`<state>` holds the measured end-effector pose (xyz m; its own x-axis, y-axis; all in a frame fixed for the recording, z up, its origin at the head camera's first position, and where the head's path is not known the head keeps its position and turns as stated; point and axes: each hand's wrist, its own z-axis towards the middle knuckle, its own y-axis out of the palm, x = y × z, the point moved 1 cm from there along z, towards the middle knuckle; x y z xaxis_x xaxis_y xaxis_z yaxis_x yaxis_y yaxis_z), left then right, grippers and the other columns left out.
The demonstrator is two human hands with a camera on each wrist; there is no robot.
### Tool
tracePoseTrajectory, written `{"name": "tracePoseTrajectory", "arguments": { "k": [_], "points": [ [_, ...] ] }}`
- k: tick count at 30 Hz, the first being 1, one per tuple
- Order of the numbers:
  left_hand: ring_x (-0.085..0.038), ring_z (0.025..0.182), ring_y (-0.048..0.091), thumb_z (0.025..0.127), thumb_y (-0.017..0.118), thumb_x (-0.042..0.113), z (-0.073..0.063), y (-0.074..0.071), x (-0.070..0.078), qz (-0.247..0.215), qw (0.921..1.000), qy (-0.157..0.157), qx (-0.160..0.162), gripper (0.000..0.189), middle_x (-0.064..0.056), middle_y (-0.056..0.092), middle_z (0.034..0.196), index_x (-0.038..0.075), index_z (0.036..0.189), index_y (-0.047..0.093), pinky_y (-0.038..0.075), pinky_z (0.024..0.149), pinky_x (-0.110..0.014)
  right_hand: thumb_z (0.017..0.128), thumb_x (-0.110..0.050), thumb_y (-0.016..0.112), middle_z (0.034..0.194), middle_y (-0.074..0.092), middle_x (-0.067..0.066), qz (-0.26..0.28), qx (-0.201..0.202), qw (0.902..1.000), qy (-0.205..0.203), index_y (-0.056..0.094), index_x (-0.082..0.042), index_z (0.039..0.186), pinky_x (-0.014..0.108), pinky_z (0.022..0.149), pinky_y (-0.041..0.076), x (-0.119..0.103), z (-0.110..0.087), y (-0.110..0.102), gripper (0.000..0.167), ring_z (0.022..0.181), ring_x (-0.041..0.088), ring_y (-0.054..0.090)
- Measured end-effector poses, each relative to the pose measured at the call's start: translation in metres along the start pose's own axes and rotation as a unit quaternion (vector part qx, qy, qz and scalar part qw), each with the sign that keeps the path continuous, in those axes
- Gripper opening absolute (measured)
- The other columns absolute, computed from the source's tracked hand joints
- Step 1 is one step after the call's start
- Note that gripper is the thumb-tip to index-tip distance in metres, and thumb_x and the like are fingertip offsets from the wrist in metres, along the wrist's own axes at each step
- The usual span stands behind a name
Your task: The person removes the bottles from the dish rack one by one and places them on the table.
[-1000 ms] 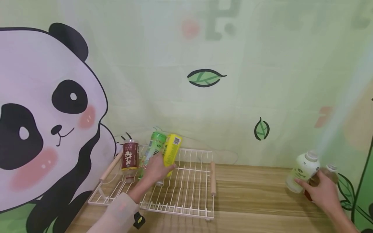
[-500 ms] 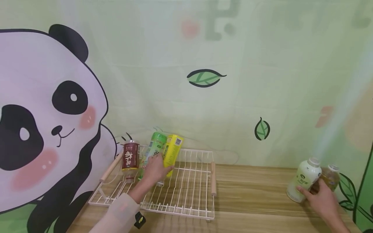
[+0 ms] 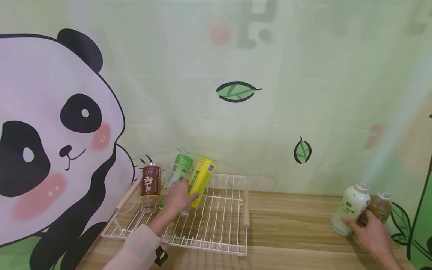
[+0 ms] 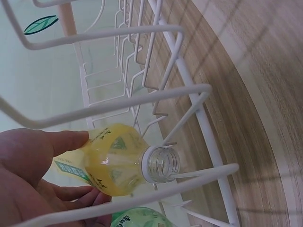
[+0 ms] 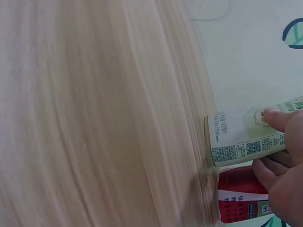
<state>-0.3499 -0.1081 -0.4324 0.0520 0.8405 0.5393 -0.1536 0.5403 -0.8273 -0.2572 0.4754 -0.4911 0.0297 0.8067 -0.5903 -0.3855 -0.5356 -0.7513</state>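
My left hand [image 3: 179, 197] pinches a yellow drink bottle [image 3: 203, 183] between thumb and fingers. The bottle leans upside down in a white wire rack. Its clear threaded neck [image 4: 163, 163] lies among the wires in the left wrist view. Just left of it, partly behind the hand, is an inverted green bottle [image 3: 183, 165]. At the far right, my right hand [image 3: 371, 232] grips a pale green and white milk tea bottle [image 3: 352, 210], upright on the wooden table. Beside that stands a brown drink bottle [image 3: 382, 208] with a red label [image 5: 239, 194], right against the fingers.
An inverted maroon-labelled bottle [image 3: 150, 180] leans at the left of the rack [image 3: 202, 246], which has wooden handles [image 3: 246, 208]. A small black object [image 3: 161, 255] lies before the rack. A printed curtain [image 3: 270, 123] hangs behind the table [image 3: 290, 228].
The milk tea bottle came down from a raised, tilted position to standing on the table, in my right hand's grip. The yellow bottle's upper end has tipped slightly right.
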Motion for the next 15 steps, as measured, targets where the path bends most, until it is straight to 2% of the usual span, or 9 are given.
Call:
{"name": "tracePoseTrajectory", "arguments": {
  "k": [3,6,10,15],
  "points": [
    [-0.03,0.098,0.061,0.09,0.086,0.032,0.0001,-0.0006,-0.0003,-0.002,1.0,-0.002,0.003,0.067,-0.014,0.063,0.108,-0.004,0.14,0.057,0.059,0.075,-0.043,0.103,-0.043,0.07,0.127,0.06,0.044,-0.018,-0.004,0.9998,-0.004,0.047,0.018,0.139,0.071,0.089,0.051,-0.0004,0.0018,-0.0008,0.074,0.114,0.061,0.062],
    [-0.027,0.091,0.064,0.09,0.087,0.031,0.0003,-0.0014,-0.0015,-0.008,1.0,-0.003,0.004,0.064,-0.013,0.065,0.104,-0.003,0.137,0.06,0.059,0.07,-0.039,0.104,-0.046,0.068,0.127,0.061,0.043,-0.032,-0.01,0.9994,-0.009,0.049,0.018,0.138,0.073,0.088,0.05,-0.0007,0.0029,-0.0015,0.075,0.114,0.061,0.061],
    [-0.023,0.076,0.066,0.089,0.087,0.03,0.0016,-0.0023,-0.004,-0.019,0.9998,-0.006,0.0,0.057,-0.011,0.067,0.094,-0.001,0.13,0.064,0.057,0.058,-0.033,0.103,-0.047,0.068,0.12,0.066,0.039,-0.044,-0.007,0.9988,-0.02,0.056,0.016,0.133,0.072,0.082,0.051,-0.0009,0.003,-0.0005,0.07,0.109,0.061,0.064],
    [-0.021,0.073,0.065,0.089,0.087,0.03,0.0021,-0.0036,-0.0069,-0.025,0.9996,-0.013,-0.003,0.058,-0.009,0.067,0.093,0.0,0.133,0.063,0.056,0.056,-0.031,0.103,-0.047,0.068,0.113,0.07,0.037,-0.06,-0.003,0.9978,-0.029,0.063,0.014,0.125,0.069,0.074,0.054,-0.0031,0.004,0.0005,0.065,0.1,0.061,0.066]
  ]
}}
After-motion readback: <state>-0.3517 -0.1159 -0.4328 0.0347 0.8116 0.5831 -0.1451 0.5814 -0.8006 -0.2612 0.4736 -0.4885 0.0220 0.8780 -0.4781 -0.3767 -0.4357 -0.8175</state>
